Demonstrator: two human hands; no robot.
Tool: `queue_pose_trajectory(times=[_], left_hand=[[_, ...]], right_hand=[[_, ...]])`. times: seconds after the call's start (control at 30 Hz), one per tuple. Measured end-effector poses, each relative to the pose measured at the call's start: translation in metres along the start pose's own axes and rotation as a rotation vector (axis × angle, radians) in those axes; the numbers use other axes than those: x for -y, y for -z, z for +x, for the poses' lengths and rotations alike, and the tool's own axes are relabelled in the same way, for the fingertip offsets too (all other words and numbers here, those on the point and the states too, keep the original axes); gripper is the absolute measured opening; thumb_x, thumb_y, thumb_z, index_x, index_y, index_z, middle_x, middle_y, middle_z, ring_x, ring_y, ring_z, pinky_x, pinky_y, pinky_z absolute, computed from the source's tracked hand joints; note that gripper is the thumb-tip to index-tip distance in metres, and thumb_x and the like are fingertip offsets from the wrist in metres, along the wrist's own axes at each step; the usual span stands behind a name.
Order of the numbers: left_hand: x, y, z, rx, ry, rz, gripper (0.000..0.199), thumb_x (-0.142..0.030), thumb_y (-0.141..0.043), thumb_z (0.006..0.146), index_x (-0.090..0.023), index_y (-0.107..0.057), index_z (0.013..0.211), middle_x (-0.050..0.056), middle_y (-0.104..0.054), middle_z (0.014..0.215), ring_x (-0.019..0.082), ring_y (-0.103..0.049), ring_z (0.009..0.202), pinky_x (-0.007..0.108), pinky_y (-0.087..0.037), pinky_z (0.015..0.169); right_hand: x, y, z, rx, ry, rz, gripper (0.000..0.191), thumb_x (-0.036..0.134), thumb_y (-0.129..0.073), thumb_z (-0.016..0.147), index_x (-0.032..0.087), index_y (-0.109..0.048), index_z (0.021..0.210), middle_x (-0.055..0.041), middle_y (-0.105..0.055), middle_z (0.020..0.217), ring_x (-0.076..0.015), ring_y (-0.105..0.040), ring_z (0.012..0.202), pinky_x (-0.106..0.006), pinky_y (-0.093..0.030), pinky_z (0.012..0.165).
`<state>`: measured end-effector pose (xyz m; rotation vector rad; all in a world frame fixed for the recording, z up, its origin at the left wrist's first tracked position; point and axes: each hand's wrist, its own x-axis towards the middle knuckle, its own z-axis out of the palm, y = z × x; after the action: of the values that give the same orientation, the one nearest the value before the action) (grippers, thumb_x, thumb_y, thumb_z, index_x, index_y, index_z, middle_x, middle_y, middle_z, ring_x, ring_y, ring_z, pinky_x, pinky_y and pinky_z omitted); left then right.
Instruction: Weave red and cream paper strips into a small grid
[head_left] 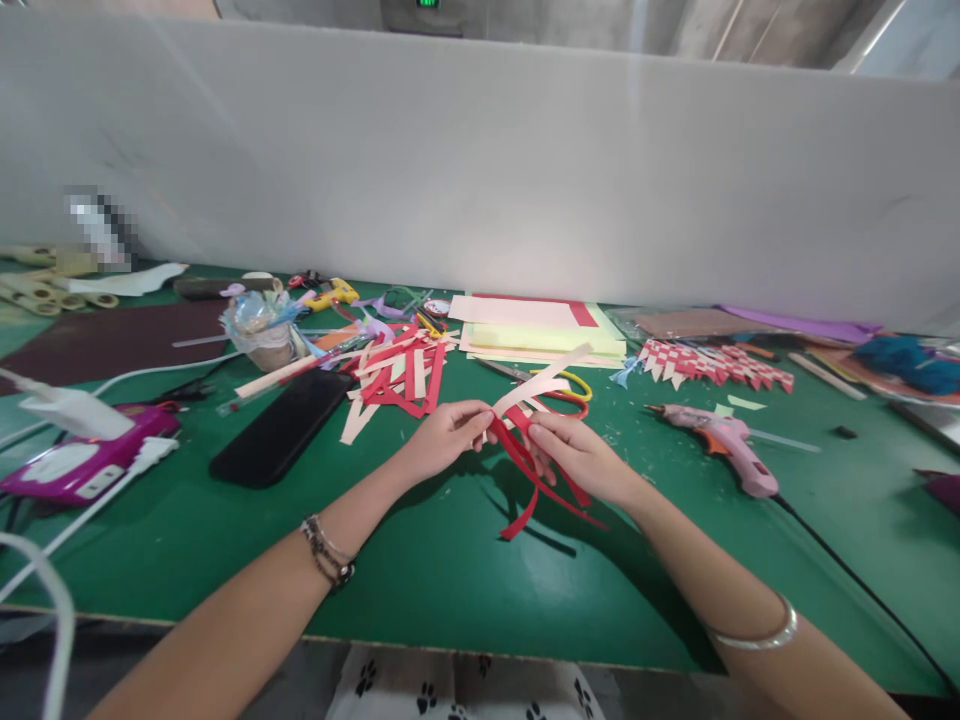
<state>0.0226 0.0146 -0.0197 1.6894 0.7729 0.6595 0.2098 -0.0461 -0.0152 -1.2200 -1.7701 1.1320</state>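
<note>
Both hands meet over the middle of the green table, holding a small bunch of red and pale pink paper strips (523,462). My left hand (452,437) pinches the strips from the left, thumb against fingers. On the other side, my right hand (577,455) grips them between thumb and fingers. Red ends hang down and curl, while pale pink ends point up to the right. Just behind the hands lie scissors (574,388) with yellow and red handles, partly covered by the strips. A loose pile of red and pink paper strips (405,370) is to the left.
A black phone (281,428) and a purple power strip (94,455) with white cables are at left. At right rests a pink glue gun (724,440) with its cord. Behind are stacked paper sheets (540,335) and a red-and-white woven paper piece (712,362), before a grey partition (480,170).
</note>
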Motion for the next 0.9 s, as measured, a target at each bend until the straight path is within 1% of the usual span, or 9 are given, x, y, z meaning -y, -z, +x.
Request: queue_pose_trajectory(times=[0.13, 0.27, 0.33, 0.4, 0.47, 0.53, 0.73, 0.83, 0.9], left_hand=[[-0.001, 0.001, 0.001, -0.045, 0.041, -0.004, 0.037, -0.049, -0.049, 0.078, -0.015, -0.056, 0.065, -0.005, -0.043, 0.052, 0.007, -0.038, 0.049, 0.019, -0.031, 0.047], [0.000, 0.001, 0.001, -0.040, 0.088, -0.069, 0.039, -0.051, -0.054, 0.075, -0.013, -0.058, 0.067, -0.004, -0.044, 0.052, 0.006, -0.034, 0.045, 0.018, -0.027, 0.043], [0.001, 0.000, 0.001, -0.046, 0.121, -0.124, 0.039, -0.052, -0.056, 0.074, -0.013, -0.060, 0.070, -0.004, -0.047, 0.054, 0.005, -0.036, 0.046, 0.017, -0.030, 0.044], [0.003, -0.001, 0.001, -0.061, 0.157, -0.191, 0.038, -0.052, -0.059, 0.072, -0.013, -0.061, 0.073, -0.004, -0.050, 0.057, 0.005, -0.042, 0.050, 0.016, -0.037, 0.050], [0.006, -0.001, 0.002, -0.075, 0.187, -0.254, 0.038, -0.051, -0.062, 0.069, -0.014, -0.062, 0.076, -0.003, -0.053, 0.060, 0.007, -0.049, 0.057, 0.018, -0.043, 0.060], [0.009, -0.002, 0.003, -0.082, 0.201, -0.281, 0.039, -0.051, -0.065, 0.067, -0.014, -0.063, 0.079, -0.002, -0.056, 0.062, 0.008, -0.052, 0.062, 0.020, -0.045, 0.066], [0.010, -0.002, 0.003, -0.089, 0.193, -0.229, 0.040, -0.050, -0.067, 0.065, -0.015, -0.065, 0.083, -0.002, -0.057, 0.062, 0.008, -0.053, 0.061, 0.020, -0.045, 0.063], [0.010, -0.002, 0.003, -0.100, 0.192, -0.208, 0.040, -0.050, -0.065, 0.067, -0.015, -0.065, 0.085, -0.002, -0.057, 0.063, 0.009, -0.054, 0.061, 0.020, -0.046, 0.062], [0.010, -0.002, 0.003, -0.106, 0.189, -0.200, 0.039, -0.050, -0.064, 0.068, -0.015, -0.065, 0.086, -0.002, -0.057, 0.064, 0.009, -0.054, 0.062, 0.021, -0.046, 0.062]], right_hand=[[-0.001, 0.002, 0.001, -0.022, 0.120, -0.219, 0.027, 0.027, -0.033, 0.090, 0.019, -0.044, 0.067, 0.0018, -0.050, 0.060, -0.0111, -0.049, 0.058, -0.024, -0.040, 0.058], [-0.001, 0.002, 0.001, 0.007, 0.141, -0.306, 0.026, 0.024, -0.032, 0.090, 0.019, -0.044, 0.068, 0.0018, -0.049, 0.063, -0.0114, -0.048, 0.060, -0.024, -0.037, 0.059], [-0.001, 0.001, 0.001, 0.001, 0.150, -0.379, 0.026, 0.025, -0.033, 0.090, 0.019, -0.042, 0.066, 0.0022, -0.047, 0.062, -0.0115, -0.046, 0.059, -0.025, -0.035, 0.059], [-0.002, 0.000, 0.001, -0.007, 0.155, -0.429, 0.026, 0.026, -0.032, 0.090, 0.019, -0.042, 0.067, 0.0019, -0.047, 0.063, -0.0119, -0.044, 0.060, -0.025, -0.034, 0.059], [-0.002, 0.000, 0.002, 0.000, 0.160, -0.456, 0.026, 0.026, -0.031, 0.090, 0.019, -0.042, 0.068, 0.0011, -0.048, 0.065, -0.0124, -0.045, 0.062, -0.025, -0.034, 0.060], [-0.003, -0.001, 0.002, 0.005, 0.168, -0.480, 0.026, 0.025, -0.032, 0.090, 0.019, -0.042, 0.067, 0.0005, -0.049, 0.066, -0.0126, -0.044, 0.062, -0.026, -0.034, 0.060], [-0.004, -0.002, 0.002, 0.029, 0.207, -0.478, 0.026, 0.022, -0.033, 0.089, 0.019, -0.040, 0.064, 0.0012, -0.046, 0.063, -0.0120, -0.041, 0.060, -0.026, -0.034, 0.060], [-0.003, -0.003, 0.002, 0.038, 0.192, -0.450, 0.027, 0.027, -0.032, 0.091, 0.018, -0.047, 0.070, -0.0006, -0.052, 0.067, -0.0130, -0.044, 0.062, -0.027, -0.036, 0.062], [-0.001, -0.004, 0.002, 0.005, 0.179, -0.428, 0.027, 0.030, -0.033, 0.091, 0.017, -0.051, 0.076, -0.0024, -0.056, 0.072, -0.0143, -0.047, 0.066, -0.028, -0.036, 0.064]])
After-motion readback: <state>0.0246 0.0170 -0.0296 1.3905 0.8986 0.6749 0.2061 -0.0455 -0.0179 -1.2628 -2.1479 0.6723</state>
